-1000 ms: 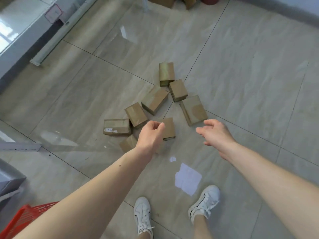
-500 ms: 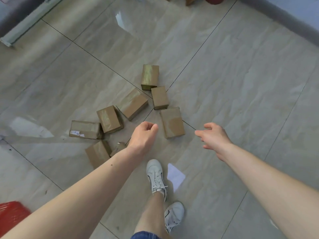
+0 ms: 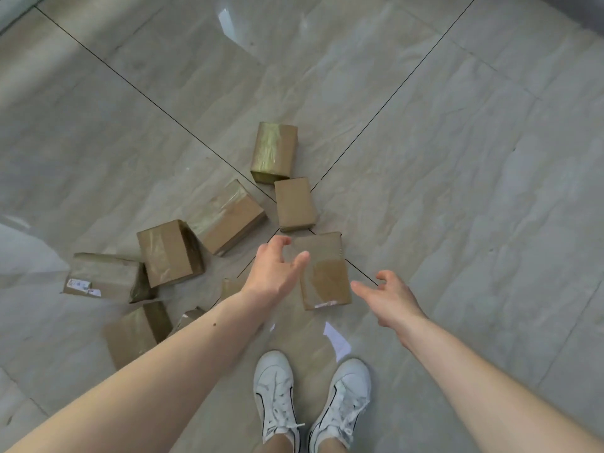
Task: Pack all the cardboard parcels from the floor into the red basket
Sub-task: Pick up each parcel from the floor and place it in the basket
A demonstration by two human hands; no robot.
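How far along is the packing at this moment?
Nothing looks packed: the red basket is out of view, and at least seven parcels lie on the floor. In hand: nothing yet; the left hand and right hand are open on either side of the nearest parcel. Left: grasping it and packing every parcel.

Glossy grey tiled floor [image 3: 457, 158] with dark grout lines, 2 white lace-up sneakers [image 3: 276, 397] side by side, white paper scrap [image 3: 336, 341] just beyond the toes
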